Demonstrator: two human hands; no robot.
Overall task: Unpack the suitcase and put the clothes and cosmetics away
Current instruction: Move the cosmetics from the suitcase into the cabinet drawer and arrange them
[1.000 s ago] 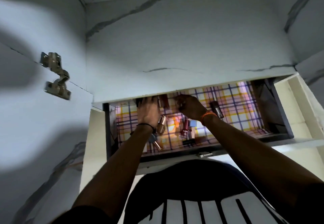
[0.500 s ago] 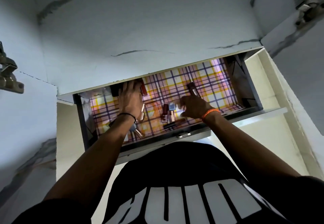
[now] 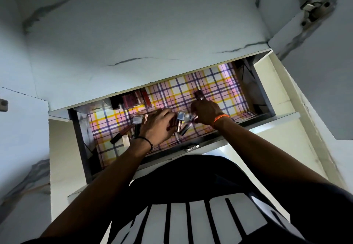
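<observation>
At frame centre, both hands work among cosmetics in the open drawer (image 3: 263, 91). The left hand (image 3: 158, 125) lies flat over loose tubes (image 3: 179, 121); the right hand (image 3: 205, 114) curls, its grasp unclear. Tubes are best gathered beside the upper-left row (image 3: 133, 100).

Black white-lettered shirt (image 3: 191, 196), black wristband (image 3: 145, 140), orange wristband (image 3: 221, 118)

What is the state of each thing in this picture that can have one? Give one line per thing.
Drawer: pulled open, lined with plaid paper.
Lipstick row: lined up at the back left corner.
Loose cosmetic tubes: scattered on the liner.
Left hand: lying over the tubes, grip unclear.
Right hand: curled, pinching a tube.
Cabinet door hinge: swung open.
</observation>
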